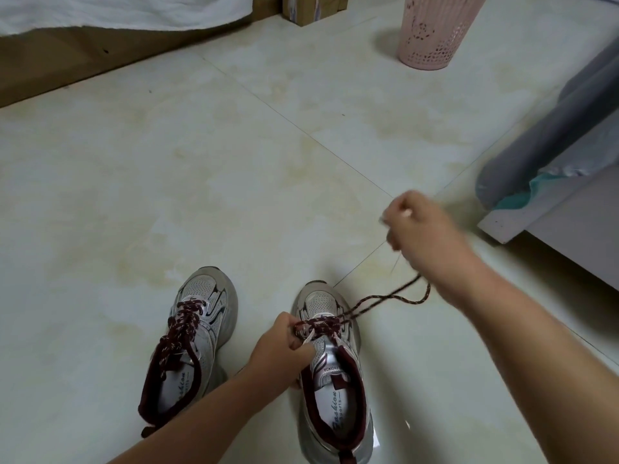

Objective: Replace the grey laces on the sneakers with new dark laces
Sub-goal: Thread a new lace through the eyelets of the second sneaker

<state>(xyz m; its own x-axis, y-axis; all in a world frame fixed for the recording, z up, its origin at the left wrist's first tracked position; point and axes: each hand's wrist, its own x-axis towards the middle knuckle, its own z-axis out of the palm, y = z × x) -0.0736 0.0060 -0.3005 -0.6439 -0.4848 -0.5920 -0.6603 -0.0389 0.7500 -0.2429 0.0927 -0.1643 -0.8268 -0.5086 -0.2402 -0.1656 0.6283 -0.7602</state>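
Note:
Two grey-white sneakers with dark maroon collars stand side by side on the pale tiled floor. The left sneaker (pixel 192 336) carries dark maroon speckled lacing up its eyelets. On the right sneaker (pixel 330 366) a dark lace (pixel 385 298) crosses the lower eyelets and runs up and right off the shoe. My left hand (pixel 284 346) pinches the lacing at the left side of that shoe's tongue. My right hand (pixel 418 226), raised above the floor and blurred, grips the far end of the lace and holds it out to the right.
A pink perforated bin (pixel 435 31) stands at the back. A wooden bed frame (pixel 67 61) with white bedding runs along the back left. A grey rolled mat (pixel 552 128) and white furniture base (pixel 536 212) lie at the right.

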